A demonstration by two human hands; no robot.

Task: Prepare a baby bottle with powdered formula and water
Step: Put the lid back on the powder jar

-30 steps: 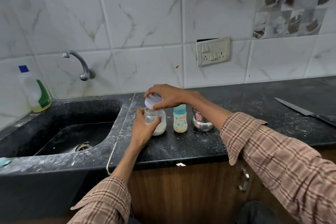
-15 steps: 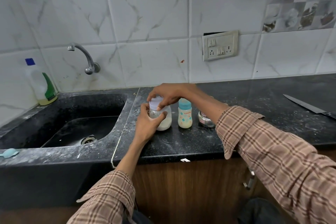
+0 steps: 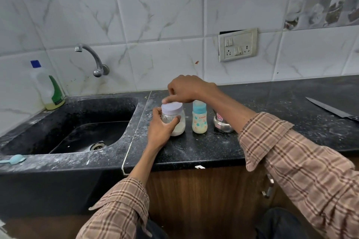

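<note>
**Lid back on the powder jar**

A second ago the right hand held the lid tilted above the open jar; now the lid sits flat on the jar's mouth, with the right fingertips resting on its far edge. Whether it is screwed tight cannot be told. The left hand is wrapped around the jar's near side, gripping it steady on the desk, as it did before.

The bottle — blue collar on, pale liquid inside — stands just right of the left hand and under the right wrist, apart from the jar. A small steel cup stands further right, partly behind the forearm.

Closing the jar suggests the powder step is over — the bottle looks filled and closed. What probably remains is tightening the lid and shaking the bottle. A blue scoop lies far to the left, past the sink.
</note>
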